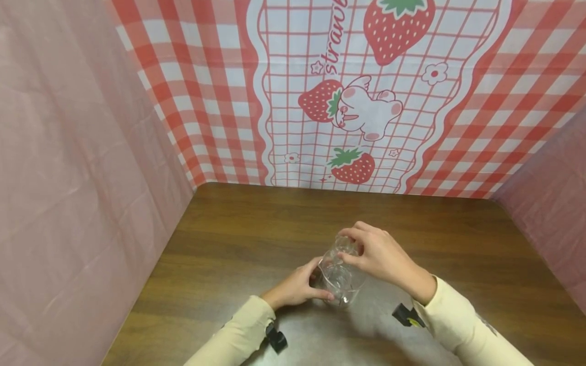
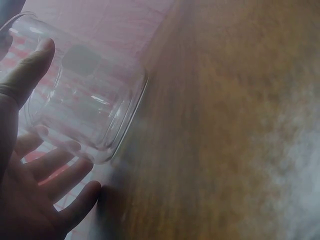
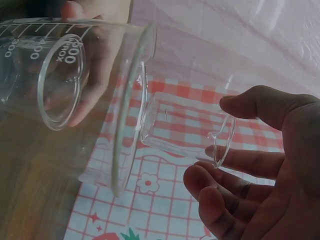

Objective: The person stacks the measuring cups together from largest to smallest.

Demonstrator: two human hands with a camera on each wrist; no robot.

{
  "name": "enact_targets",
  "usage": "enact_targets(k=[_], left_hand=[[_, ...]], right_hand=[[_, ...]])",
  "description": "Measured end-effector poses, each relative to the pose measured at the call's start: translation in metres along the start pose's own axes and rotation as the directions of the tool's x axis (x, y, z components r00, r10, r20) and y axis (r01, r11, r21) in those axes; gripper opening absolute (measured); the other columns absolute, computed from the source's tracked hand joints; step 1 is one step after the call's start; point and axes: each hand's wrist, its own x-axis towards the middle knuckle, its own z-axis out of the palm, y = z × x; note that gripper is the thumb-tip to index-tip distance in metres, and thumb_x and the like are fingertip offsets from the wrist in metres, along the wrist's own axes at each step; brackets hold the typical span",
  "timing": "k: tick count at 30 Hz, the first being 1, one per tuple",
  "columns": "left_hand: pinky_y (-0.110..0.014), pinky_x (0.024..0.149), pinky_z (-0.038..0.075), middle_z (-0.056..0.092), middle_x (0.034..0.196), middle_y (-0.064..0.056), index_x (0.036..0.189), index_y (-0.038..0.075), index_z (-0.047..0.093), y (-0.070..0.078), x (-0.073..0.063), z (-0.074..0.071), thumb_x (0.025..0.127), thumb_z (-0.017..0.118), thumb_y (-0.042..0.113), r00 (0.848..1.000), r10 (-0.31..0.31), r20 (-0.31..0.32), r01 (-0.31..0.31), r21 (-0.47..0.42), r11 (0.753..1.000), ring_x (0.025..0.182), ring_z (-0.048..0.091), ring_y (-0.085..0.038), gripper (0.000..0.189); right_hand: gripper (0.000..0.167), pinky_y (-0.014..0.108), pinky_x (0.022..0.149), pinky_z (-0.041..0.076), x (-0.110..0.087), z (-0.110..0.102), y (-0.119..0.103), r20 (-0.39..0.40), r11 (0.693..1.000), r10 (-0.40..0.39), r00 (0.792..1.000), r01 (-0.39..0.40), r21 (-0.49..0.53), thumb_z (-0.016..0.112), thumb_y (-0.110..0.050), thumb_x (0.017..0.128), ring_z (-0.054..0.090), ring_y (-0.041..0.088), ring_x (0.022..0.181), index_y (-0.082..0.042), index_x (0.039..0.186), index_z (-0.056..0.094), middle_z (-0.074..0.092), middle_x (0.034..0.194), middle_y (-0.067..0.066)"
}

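Note:
A large clear glass beaker (image 1: 350,294) with white volume marks stands on the table, my left hand (image 1: 295,285) holding its side between thumb and fingers. Inside it lies a smaller glass beaker (image 3: 42,100), whose rim shows through the marked wall in the right wrist view. My right hand (image 1: 380,251) pinches another small clear beaker (image 3: 185,125) near its rim, thumb on one side and fingertips on the other. The base of that small beaker is right at the large beaker's mouth. In the left wrist view, my left fingers (image 2: 65,175) spread along the large beaker's wall.
The brown wooden table (image 1: 220,254) reaches back to a red-checked strawberry cloth (image 1: 288,127). Pink curtains (image 1: 68,178) hang on both sides. Black wrist mounts (image 1: 276,338) are strapped at the cream sleeves (image 1: 238,330).

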Motion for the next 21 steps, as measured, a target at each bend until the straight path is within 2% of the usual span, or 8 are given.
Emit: enact_targets(k=[5,21], left_hand=[[-0.037,0.102,0.051,0.052,0.142,-0.016,0.149,0.011,0.035,-0.001,0.001,0.001,0.079,0.080,0.035,1.000,0.018,-0.005,-0.018,0.003,1.000,0.122,0.058,-0.030,0.086],[-0.036,0.104,0.050,0.052,0.143,-0.012,0.149,0.014,0.034,0.001,0.000,0.001,0.079,0.080,0.036,1.000,-0.004,0.004,0.004,-0.021,1.000,0.125,0.056,-0.027,0.087]], right_hand=[[0.034,0.016,0.051,0.039,-0.001,0.003,0.001,0.034,1.000,-0.016,0.999,0.016,-0.003,0.082,-0.024,0.075,0.045,0.001,0.060,-0.010,0.104,0.071,0.058,0.078,-0.004],[0.033,0.018,0.054,0.042,-0.003,0.016,0.008,0.082,0.999,-0.046,0.996,0.047,-0.016,0.081,-0.025,0.075,0.049,0.000,0.062,-0.008,0.102,0.072,0.061,0.080,-0.003]])
